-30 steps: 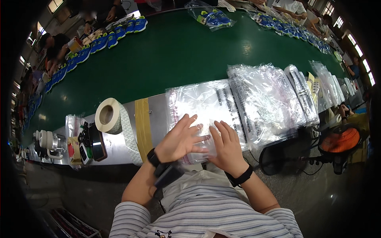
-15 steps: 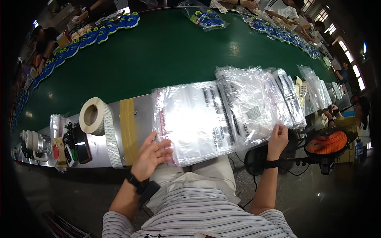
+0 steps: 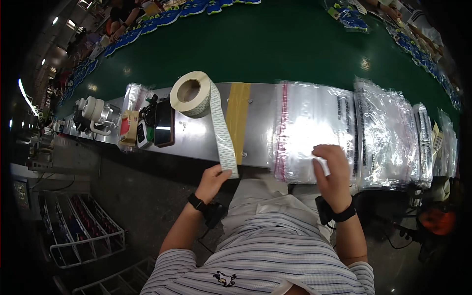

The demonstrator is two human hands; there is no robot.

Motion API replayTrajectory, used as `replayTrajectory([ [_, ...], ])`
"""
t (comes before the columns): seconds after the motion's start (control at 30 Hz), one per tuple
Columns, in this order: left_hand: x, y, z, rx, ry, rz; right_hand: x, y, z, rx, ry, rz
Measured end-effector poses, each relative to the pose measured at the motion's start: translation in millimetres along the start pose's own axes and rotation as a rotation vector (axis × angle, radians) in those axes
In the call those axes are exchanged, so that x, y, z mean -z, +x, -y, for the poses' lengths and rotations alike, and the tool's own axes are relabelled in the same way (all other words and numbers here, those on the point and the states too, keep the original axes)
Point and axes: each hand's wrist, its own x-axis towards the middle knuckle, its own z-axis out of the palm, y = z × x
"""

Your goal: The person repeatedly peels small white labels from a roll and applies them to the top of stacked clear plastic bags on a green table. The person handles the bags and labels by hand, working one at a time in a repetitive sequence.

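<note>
In the head view, on the steel ledge (image 3: pixel 260 123), left of the brown tape (image 3: pixel 238 118): the roll (image 3: pixel 195 107), thick, cream-coloured, with a round hole through the middle. Running from its right side toward the body, the strip (image 3: pixel 222 137) — pale, patterned with small greenish marks, nearly straight, reaching past the ledge's near edge. Clamped on the strip's lower end, just beyond that edge: the left hand (image 3: pixel 212 184), thumb and fingers together. Over the flat clear bags (image 3: pixel 307 113): the right hand (image 3: pixel 336 172), curled and blurred, a white patch at the fingertips — cannot tell whether clamped on something or merely in front of glare, nor whether touching the bags.

Near the roll's left side, the dark phone (image 3: pixel 164 125); farther left, the jug (image 3: pixel 92 110). Between strip and tape, a narrowing wedge of steel; between tape and bags, a wider stretch. Just right of the bags, the crumpled bags (image 3: pixel 383 132). Beyond the far edge, a broad sweep of green table (image 3: pixel 295 54), up to the blue shoes (image 3: pixel 169 17).
</note>
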Motion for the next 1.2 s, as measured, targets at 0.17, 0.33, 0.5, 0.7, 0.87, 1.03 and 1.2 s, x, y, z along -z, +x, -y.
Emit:
replayTrajectory([
  [0.17,-51.6,-17.5,-62.5,0.109,-0.548,0.157,-63.0,-4.3,32.4,-0.383,0.734,0.521],
  [0.33,-64.3,-6.5,-72.3,-0.007,-0.632,0.050,-69.1,-3.0,28.3,-0.533,1.005,0.550],
  [0.5,-57.5,3.9,-75.7,-0.095,-0.443,-0.098,-54.4,-6.9,23.6,-0.610,0.920,0.559],
  [0.7,-62.6,-34.9,-102.8,-0.841,0.832,-0.232,-62.9,1.4,30.9,-0.360,0.717,0.367],
  [0.87,-75.2,-26.3,-86.5,-0.400,0.054,-0.064,-71.8,9.4,40.5,-0.294,0.554,0.268],
  [1.03,-67.1,-8.5,-101.1,-0.339,-0.094,-0.068,-56.4,4.0,29.4,-0.384,0.410,0.316],
  [1.2,-68.8,13.5,-112.3,-0.774,0.443,0.018,-47.6,6.1,-3.8,-0.290,-0.016,0.222],
])
